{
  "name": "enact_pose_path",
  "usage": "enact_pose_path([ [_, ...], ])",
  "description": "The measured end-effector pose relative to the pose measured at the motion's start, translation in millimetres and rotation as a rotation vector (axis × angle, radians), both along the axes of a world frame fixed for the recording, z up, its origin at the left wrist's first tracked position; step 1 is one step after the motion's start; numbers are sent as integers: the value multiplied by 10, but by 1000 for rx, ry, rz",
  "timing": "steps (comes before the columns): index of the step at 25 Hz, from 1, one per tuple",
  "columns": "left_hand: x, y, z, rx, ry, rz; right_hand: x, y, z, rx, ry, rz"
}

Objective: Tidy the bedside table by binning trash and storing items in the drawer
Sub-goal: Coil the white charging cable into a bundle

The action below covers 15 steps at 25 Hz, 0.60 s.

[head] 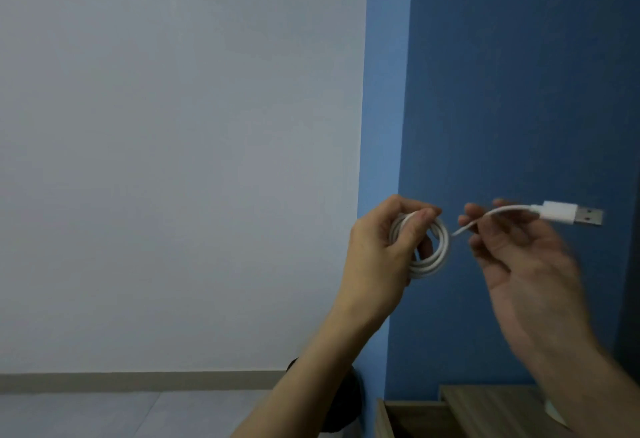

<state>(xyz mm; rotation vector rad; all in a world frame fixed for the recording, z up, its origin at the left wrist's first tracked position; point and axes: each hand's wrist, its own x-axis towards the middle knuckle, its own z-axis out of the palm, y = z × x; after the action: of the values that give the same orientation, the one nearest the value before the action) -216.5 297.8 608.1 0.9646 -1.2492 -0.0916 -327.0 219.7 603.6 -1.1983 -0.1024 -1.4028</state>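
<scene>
Obs: white cable (437, 259) was held in the air, well above the wooden bedside table (491, 401) and slightly to its left. Left hand (379, 250) gripped the coiled loops, thumb pressed across them, fingers curled through. Right hand (519, 264) pinched the free tail between thumb and fingertips, and the USB plug (571, 215) stuck out past it, high above the table. The right hand was blurred, so its other fingers could not be read. Risk: the tail was unsecured. If the left grip slackened, the springy loops would likely uncoil and tangle before reaching the drawer.
</scene>
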Motion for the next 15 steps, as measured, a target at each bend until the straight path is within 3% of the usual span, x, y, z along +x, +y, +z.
enact_pose_path([
  [4,-12,-8,24,74,-64,50,-89,-46,-12,-577,176,-352],
  [7,35,36,58,134,-207,140,-181,-97,77,-866,329,-599],
  [12,-29,101,124,169,-472,326,-267,-52,187,-948,390,-900],
  [15,-6,100,119,228,-522,231,-299,38,202,-1056,385,-1072],
])
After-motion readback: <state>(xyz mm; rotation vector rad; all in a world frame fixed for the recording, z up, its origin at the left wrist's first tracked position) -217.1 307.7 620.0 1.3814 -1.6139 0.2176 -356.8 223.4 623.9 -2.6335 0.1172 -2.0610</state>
